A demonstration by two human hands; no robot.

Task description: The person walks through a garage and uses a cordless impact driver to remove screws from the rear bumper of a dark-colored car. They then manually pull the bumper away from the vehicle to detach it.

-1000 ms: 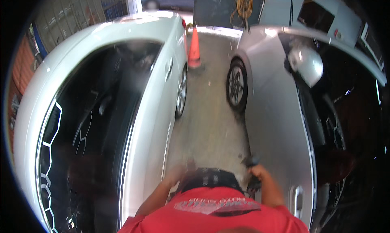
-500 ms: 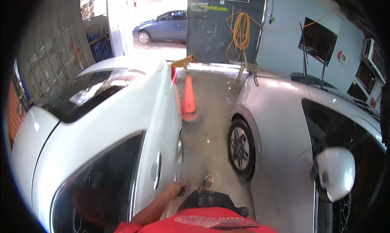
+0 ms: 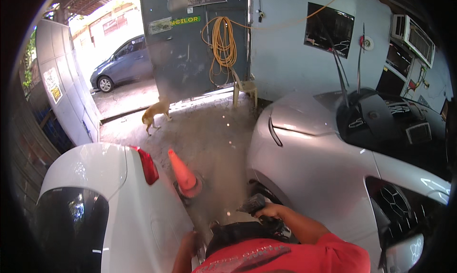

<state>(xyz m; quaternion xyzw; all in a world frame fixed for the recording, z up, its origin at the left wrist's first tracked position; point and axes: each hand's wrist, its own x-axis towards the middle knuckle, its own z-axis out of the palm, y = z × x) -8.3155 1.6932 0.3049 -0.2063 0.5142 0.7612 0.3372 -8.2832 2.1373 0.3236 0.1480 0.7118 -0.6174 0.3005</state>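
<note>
Holding pistol-shaped tool, tapered orange cone

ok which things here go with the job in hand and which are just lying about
At the hands:
dark drill-like tool, held in the right hand
perhaps white car, nearest the left hand (its grip is unclear)
perhaps silver car, on the right

Just about:
orange cone
coiled hose
chair
dog
blue car

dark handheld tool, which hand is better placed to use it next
Probably the right: the right hand grips the dark handheld tool out ahead, while the left hand is away from it, beside the white car.
</note>
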